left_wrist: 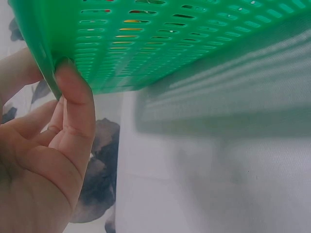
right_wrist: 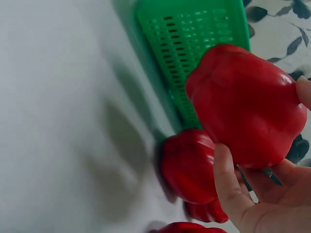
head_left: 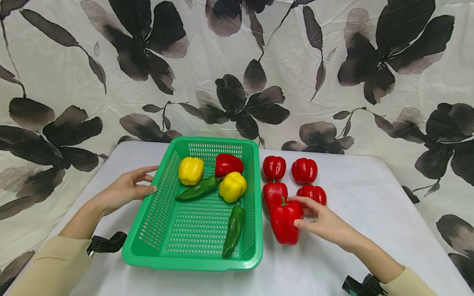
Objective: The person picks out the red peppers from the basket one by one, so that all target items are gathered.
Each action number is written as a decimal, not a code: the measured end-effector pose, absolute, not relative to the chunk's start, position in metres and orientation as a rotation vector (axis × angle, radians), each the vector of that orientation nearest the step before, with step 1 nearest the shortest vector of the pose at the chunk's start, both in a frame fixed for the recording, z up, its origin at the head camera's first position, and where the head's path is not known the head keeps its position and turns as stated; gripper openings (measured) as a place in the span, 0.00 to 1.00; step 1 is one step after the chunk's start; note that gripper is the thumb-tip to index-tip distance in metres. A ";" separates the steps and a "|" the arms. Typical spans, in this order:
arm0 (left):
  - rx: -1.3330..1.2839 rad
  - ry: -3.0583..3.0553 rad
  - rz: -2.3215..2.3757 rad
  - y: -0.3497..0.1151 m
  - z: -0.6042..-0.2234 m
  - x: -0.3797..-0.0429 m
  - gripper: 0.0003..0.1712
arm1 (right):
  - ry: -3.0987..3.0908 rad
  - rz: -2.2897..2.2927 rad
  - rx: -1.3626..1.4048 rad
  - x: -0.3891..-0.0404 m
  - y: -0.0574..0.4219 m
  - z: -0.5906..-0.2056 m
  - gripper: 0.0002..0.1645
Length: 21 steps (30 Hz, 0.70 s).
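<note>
My right hand (head_left: 321, 222) grips a red bell pepper (head_left: 286, 224) with its green stem up, held above the table to the right of the green basket (head_left: 192, 263). In the right wrist view this red bell pepper (right_wrist: 248, 107) sits between thumb and fingers. My left hand (head_left: 127, 187) pinches the basket's left rim, and in the left wrist view the fingers (left_wrist: 75, 107) bend over that rim. Inside the basket lie two yellow bell peppers (head_left: 191, 171), one red bell pepper (head_left: 228, 164) and two long green peppers (head_left: 233, 232).
Several more red bell peppers (head_left: 274, 167) stand on the white table (head_left: 355, 189) right of the basket, close to its wall. A floral cloth (head_left: 229, 53) hangs behind the table's back edge. Each wrist carries a black camera mount (head_left: 107, 242).
</note>
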State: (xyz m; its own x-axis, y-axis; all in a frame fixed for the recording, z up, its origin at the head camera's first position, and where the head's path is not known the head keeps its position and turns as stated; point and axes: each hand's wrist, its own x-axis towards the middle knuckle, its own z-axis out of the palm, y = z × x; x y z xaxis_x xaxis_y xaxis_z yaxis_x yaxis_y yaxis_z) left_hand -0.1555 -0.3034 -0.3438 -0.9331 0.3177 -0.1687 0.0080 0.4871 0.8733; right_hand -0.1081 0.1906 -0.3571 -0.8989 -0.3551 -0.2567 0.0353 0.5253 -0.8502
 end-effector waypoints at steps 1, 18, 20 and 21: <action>0.274 2.429 1.423 -0.303 -0.344 -0.156 0.42 | 2.364 -1.330 -0.260 -0.107 0.191 -0.359 0.41; 0.262 2.451 1.396 -0.303 -0.346 -0.157 0.42 | 2.238 -1.334 -0.271 -0.099 0.189 -0.384 0.40; 0.266 2.451 1.394 -0.303 -0.345 -0.157 0.42 | 2.229 -1.345 -0.252 -0.099 0.188 -0.387 0.40; 0.263 2.453 1.392 -0.303 -0.344 -0.157 0.42 | 2.227 -1.346 -0.247 -0.098 0.187 -0.388 0.40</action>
